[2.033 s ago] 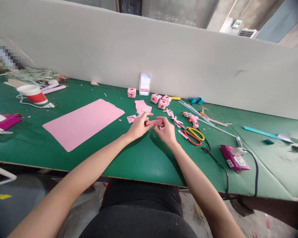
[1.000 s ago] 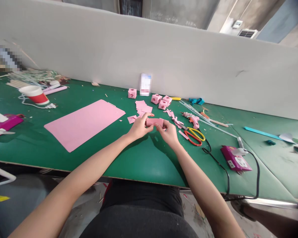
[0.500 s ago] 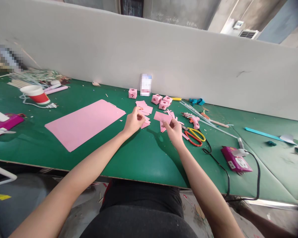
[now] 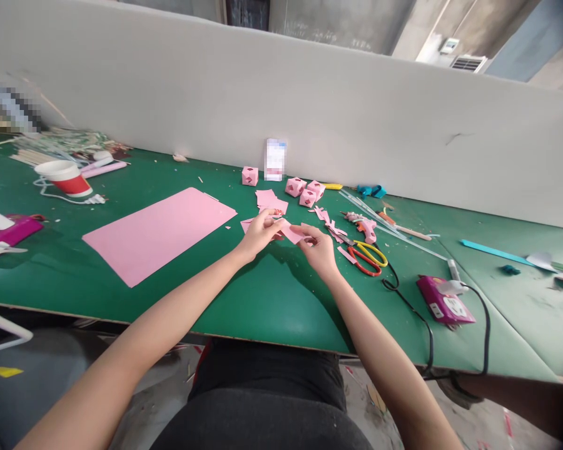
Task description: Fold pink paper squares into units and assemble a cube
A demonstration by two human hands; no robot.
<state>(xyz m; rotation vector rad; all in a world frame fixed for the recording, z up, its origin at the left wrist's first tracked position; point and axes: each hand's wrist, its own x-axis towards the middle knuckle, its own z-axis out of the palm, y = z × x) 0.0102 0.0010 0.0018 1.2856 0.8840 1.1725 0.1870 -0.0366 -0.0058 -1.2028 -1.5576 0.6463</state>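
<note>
Between my two hands is a small pink paper piece, held above the green table. My left hand is closed on its left end, thumb and fingers pinching. At its right end my right hand pinches the same piece. Cut pink paper pieces lie just behind my left hand, some partly hidden by it. Several folded pink paper cubes with cut openings sit farther back. To the right of my right hand rest scissors with red and yellow handles, beside narrow pink paper scraps.
A large pink sheet lies on the left of the green table. A pink glue gun, a purple power socket with a black cord and clear sticks are at right. A paper cup stands far left. A grey partition closes the back.
My right hand has moved left with the paper piece, and my left hand has come right to grip its other end. The hands are now close together.
</note>
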